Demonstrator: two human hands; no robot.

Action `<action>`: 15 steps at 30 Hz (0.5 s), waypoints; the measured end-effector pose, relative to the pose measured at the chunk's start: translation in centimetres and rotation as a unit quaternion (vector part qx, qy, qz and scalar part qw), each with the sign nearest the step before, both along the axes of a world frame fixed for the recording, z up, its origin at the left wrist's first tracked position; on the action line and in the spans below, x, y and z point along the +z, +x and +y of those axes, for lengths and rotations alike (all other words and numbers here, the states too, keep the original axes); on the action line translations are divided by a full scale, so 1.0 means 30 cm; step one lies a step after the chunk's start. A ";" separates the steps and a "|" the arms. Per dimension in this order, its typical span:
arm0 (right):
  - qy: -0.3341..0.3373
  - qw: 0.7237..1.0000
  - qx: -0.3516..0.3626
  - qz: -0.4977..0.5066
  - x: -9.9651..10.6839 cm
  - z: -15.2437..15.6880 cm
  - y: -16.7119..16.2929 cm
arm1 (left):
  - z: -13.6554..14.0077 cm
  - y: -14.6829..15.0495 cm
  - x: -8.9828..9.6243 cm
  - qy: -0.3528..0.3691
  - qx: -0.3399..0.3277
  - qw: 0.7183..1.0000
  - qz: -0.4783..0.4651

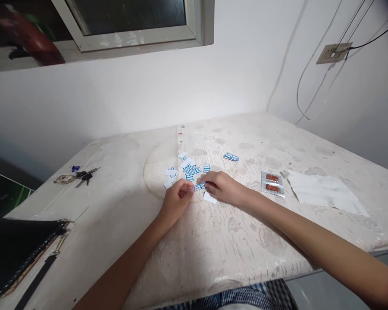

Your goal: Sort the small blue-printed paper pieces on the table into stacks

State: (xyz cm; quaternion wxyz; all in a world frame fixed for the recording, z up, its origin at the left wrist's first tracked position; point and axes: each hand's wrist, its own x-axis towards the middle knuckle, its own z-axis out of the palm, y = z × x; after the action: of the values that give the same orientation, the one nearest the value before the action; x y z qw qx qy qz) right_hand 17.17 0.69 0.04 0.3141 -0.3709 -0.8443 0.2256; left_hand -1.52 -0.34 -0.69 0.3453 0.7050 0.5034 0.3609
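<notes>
Between my two hands is a small white paper piece with blue print (199, 187), pinched at both ends. My left hand (180, 192) grips its left end with thumb and fingertips. At its right end, the fingers of my right hand (219, 186) are closed on it. Just beyond lies a loose pile of similar blue-printed paper pieces (192, 169), some showing a plain white side. A blank white piece (210, 197) rests below my right fingers. Farther right on the table sits a blue-printed stack or strip (231, 157).
To the right lie a silver blister pack (273, 184) with two reddish-brown items and a white sheet (326, 192). A bunch of keys (84, 175) is at the left, above a black bag (26, 249) with a strap. A wall (168, 90) bounds the table (220, 254) at the back.
</notes>
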 end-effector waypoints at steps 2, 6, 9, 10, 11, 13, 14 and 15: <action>-0.010 1.000 -0.005 0.018 0.002 -0.002 -0.001 | -0.001 -0.001 0.000 0.000 0.003 1.000 -0.005; -0.047 0.997 -0.028 0.053 0.006 -0.002 -0.004 | -0.003 0.000 0.004 -0.006 0.001 0.999 -0.032; -0.081 0.993 -0.044 0.079 0.000 0.000 -0.007 | -0.003 0.003 0.011 -0.011 -0.001 0.998 -0.058; -0.090 0.991 -0.049 0.090 -0.004 0.001 -0.008 | -0.004 0.004 0.014 -0.013 -0.003 0.997 -0.070; -0.099 0.988 -0.052 0.103 -0.008 0.002 -0.009 | -0.004 0.005 0.016 -0.015 -0.007 0.996 -0.085; -0.122 0.983 -0.050 0.131 -0.017 0.004 -0.011 | -0.004 0.006 0.020 -0.033 -0.016 0.993 -0.116; -0.139 0.978 -0.045 0.146 -0.020 0.004 -0.011 | -0.005 0.007 0.022 -0.048 -0.019 0.990 -0.134; -0.157 0.974 -0.039 0.160 -0.023 0.005 -0.011 | -0.007 0.008 0.024 -0.065 -0.022 0.986 -0.152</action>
State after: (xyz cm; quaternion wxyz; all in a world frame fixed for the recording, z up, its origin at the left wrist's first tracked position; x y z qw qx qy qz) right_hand 16.83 0.84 -0.65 0.3919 -0.4074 -0.7218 0.3992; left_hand -1.29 -0.54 0.03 0.4708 0.6292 0.4517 0.4223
